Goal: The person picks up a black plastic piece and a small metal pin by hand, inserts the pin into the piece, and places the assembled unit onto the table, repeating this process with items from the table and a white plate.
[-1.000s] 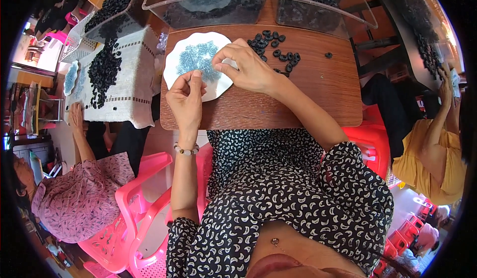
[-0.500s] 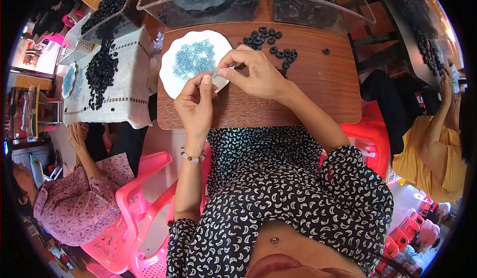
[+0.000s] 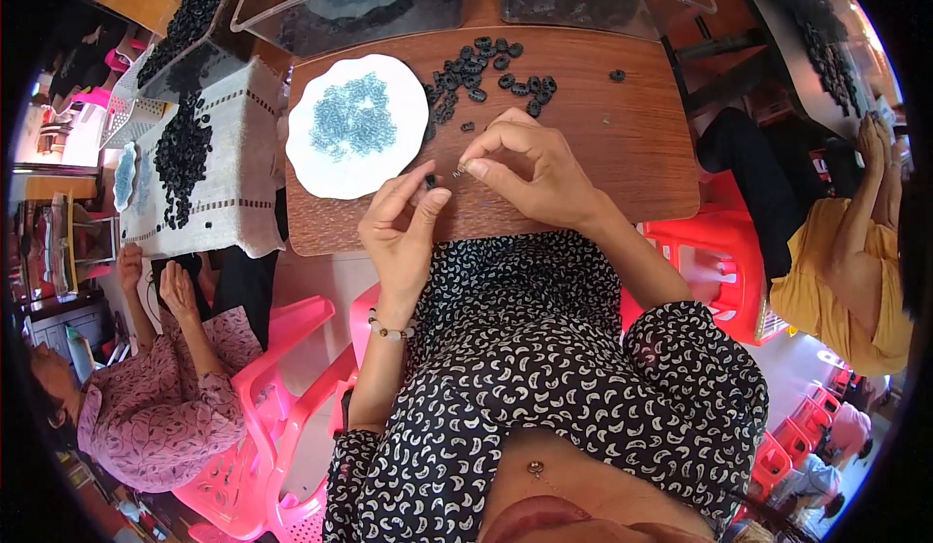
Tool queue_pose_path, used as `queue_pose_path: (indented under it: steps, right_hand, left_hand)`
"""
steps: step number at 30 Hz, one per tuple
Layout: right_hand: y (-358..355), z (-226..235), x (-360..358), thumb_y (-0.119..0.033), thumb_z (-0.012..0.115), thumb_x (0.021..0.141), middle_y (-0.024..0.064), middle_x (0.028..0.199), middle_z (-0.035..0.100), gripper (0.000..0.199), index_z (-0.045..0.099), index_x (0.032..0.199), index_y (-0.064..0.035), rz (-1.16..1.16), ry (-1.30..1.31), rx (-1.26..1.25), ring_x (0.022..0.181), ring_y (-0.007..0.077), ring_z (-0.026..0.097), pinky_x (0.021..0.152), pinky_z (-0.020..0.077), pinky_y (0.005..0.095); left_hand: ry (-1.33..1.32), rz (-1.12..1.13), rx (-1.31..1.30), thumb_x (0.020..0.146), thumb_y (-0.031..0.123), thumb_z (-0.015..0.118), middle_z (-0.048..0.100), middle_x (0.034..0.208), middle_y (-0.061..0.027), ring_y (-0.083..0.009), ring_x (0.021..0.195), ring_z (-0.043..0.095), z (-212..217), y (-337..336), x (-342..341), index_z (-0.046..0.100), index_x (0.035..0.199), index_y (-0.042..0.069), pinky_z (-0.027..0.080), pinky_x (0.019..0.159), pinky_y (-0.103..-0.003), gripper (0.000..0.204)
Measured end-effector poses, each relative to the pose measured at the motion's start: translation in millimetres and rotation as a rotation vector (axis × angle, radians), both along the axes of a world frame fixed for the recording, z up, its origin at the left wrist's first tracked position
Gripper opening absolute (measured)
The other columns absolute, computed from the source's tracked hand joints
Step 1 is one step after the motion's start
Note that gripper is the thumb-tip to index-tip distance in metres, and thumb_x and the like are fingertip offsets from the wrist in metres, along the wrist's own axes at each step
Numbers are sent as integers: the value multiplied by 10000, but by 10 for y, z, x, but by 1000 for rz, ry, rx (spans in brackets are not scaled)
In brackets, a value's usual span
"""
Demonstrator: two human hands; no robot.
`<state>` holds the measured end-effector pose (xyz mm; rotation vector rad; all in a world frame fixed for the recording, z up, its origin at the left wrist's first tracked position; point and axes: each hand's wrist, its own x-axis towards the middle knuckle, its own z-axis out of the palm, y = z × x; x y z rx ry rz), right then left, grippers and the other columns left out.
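My left hand (image 3: 397,242) is closed in a pinch on a small black ring-shaped piece (image 3: 431,182) at the near side of the table. Just to its right, my right hand (image 3: 544,179) pinches a tiny metal coil spring (image 3: 459,171) between thumb and forefinger. A narrow gap separates spring and piece. On the left of the tabletop stands a white scalloped plate (image 3: 306,169), with a heap of small springs (image 3: 355,116) on it. Beyond my right hand lies a loose cluster of black ring pieces (image 3: 471,67), one of them apart near my fingers.
Clear plastic bins (image 3: 379,18) of black pieces line the far edge of the wooden table (image 3: 622,154). At left, a person (image 3: 165,388) sits by a cloth-covered table (image 3: 238,154) with more black pieces. Another person in yellow (image 3: 846,290) works at right. Pink chairs (image 3: 262,397) stand close by.
Both hands have come away from the plate's edge, nearer to me and to its right. A black piece now shows in my left hand and a spring in my right. The whole view has shifted slightly.
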<state>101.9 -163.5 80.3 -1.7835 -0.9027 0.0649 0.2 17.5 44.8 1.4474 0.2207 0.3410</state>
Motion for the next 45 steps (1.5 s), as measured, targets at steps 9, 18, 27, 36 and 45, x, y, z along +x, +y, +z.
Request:
queue_pose_path:
  steps: [9, 18, 27, 36, 45]
  right_hand:
    - [-80, 34, -93, -81, 750, 874, 58, 875, 682, 97, 725, 962, -49, -21, -107, 9, 902, 213, 582, 801, 481, 328]
    - [-76, 21, -102, -55, 772, 838, 64, 882, 683, 138, 710, 960, -44, -15, -198, -6, 909, 234, 580, 793, 483, 339]
    - [-81, 29, -104, -61, 775, 835, 58, 877, 686, 139, 710, 957, -47, -7, -214, -7, 906, 233, 580, 800, 483, 343]
    - [-91, 74, -119, -72, 772, 843, 54, 868, 690, 112, 718, 940, -52, 7, -180, -9, 911, 230, 583, 817, 489, 345]
    - [-128, 76, -89, -72, 762, 845, 40, 843, 660, 91, 706, 916, -59, 55, -164, -58, 907, 232, 570, 784, 486, 347]
  left_hand:
    - [-182, 7, 466, 829, 29, 824, 679, 957, -66, -107, 747, 589, 63, -146, -23, 758, 1171, 15, 488, 664, -241, 349]
    - [-162, 28, 521, 825, 14, 819, 680, 950, -75, -109, 721, 589, 54, -138, -47, 761, 1141, 5, 481, 630, -243, 321]
    - [-124, -45, 275, 887, 96, 790, 719, 955, -69, -106, 742, 610, -39, -109, -40, 757, 1153, 2, 491, 679, -230, 284]
    - [140, -372, -602, 1018, 332, 635, 731, 897, -91, -118, 715, 624, -162, -70, -136, 734, 1070, -51, 534, 679, -261, 398]
    - [193, -387, -617, 1021, 359, 622, 731, 890, -86, -113, 707, 620, -157, -64, -144, 717, 1125, -63, 533, 693, -260, 444]
